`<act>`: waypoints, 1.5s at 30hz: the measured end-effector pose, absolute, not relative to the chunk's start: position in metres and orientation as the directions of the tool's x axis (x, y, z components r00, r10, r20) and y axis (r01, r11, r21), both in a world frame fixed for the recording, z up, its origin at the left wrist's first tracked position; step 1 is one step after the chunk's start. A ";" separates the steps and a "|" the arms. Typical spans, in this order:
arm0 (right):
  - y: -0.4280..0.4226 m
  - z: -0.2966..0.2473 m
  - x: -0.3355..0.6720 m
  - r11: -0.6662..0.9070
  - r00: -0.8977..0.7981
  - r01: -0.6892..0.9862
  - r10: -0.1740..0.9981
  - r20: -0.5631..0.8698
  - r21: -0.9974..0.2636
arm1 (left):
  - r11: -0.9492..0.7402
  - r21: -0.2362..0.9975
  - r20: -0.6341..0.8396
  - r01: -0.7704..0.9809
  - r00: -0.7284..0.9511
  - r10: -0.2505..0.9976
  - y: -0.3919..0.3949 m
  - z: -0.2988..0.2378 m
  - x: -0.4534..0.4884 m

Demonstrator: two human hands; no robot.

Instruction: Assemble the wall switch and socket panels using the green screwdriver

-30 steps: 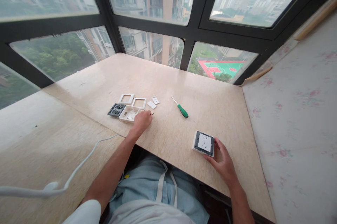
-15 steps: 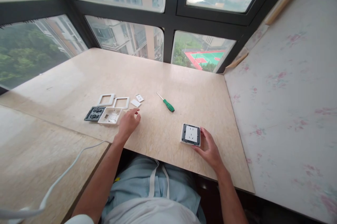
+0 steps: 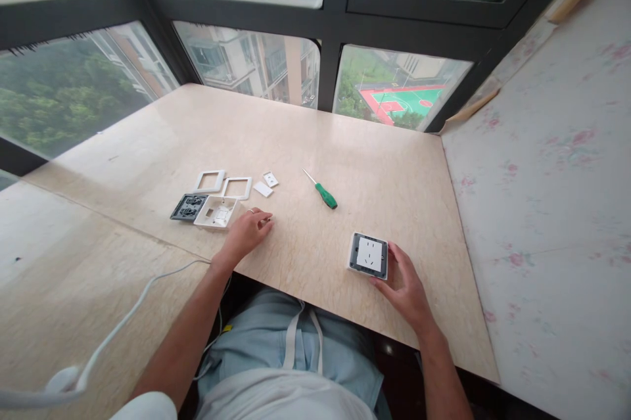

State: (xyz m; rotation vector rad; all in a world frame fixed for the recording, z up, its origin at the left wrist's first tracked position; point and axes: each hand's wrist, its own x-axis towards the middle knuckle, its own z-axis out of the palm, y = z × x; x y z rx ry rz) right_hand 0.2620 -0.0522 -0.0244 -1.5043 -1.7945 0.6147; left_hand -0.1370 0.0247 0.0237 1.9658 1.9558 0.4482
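My right hand (image 3: 404, 285) grips the right side and near corner of a wall socket (image 3: 369, 256), a white box with a dark inner frame and a white slotted face turned up. Over the wooden top, my left hand (image 3: 248, 234) has its thumb and fingertips drawn together in a pinch; whatever is between them is too small to name. Just left of it sits an open white mounting box (image 3: 217, 212), touching a dark socket module (image 3: 189, 207). Between the hands, farther back, lies a screwdriver (image 3: 325, 196) with a green handle.
Two white cover frames (image 3: 210, 181) lie behind the box. Beside them are a white blank plate (image 3: 263, 189) and a small white plate with holes (image 3: 271, 179). A white cable (image 3: 142, 298) runs along the left; windows and a papered wall border the wooden top (image 3: 296, 144).
The left hand's fingertips have closed together and it has shifted slightly away from the white box. The right hand keeps hold of the socket. The whole view has shifted a little.
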 end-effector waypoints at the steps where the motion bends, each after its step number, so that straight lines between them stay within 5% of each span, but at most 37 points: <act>1: -0.052 -0.024 0.262 0.212 -0.075 0.640 0.974 0.215 -0.738 | 0.025 0.429 -0.012 0.903 -0.022 1.000 0.025 0.023 -0.135; 8: -0.052 -0.025 0.262 0.213 -0.075 0.646 0.973 0.217 -0.733 | 0.184 0.336 -0.023 0.924 -0.187 0.982 0.023 0.028 -0.118; 15: -0.052 -0.025 0.263 0.213 -0.080 0.639 0.974 0.212 -0.739 | 0.100 0.238 -0.095 0.966 -0.079 0.992 0.029 0.041 -0.115; 18: -0.052 -0.025 0.262 0.204 -0.076 0.634 0.976 0.203 -0.746 | 0.102 0.458 -0.109 0.883 -0.058 0.992 0.031 0.040 -0.113; 22: -0.052 -0.022 0.261 0.216 -0.085 0.624 0.974 0.210 -0.751 | 0.208 0.871 -0.215 0.446 -0.035 0.976 0.031 0.035 -0.101; 25: -0.052 -0.020 0.260 0.224 -0.094 0.620 0.973 0.213 -0.752 | 0.224 0.968 -0.219 0.111 -0.060 0.974 0.032 0.030 -0.082; 29: -0.053 -0.018 0.260 0.226 -0.104 0.620 0.973 0.207 -0.751 | 0.184 0.980 -0.192 -0.078 -0.105 0.976 0.033 0.022 -0.046; 37: -0.053 -0.013 0.260 0.220 -0.109 0.597 0.975 0.194 -0.771 | -0.059 0.995 0.054 0.083 0.061 0.997 0.018 0.016 0.012; 45: -0.053 -0.012 0.259 0.220 -0.114 0.586 0.975 0.190 -0.780 | -0.430 0.868 0.349 0.248 0.310 0.884 0.013 0.011 0.027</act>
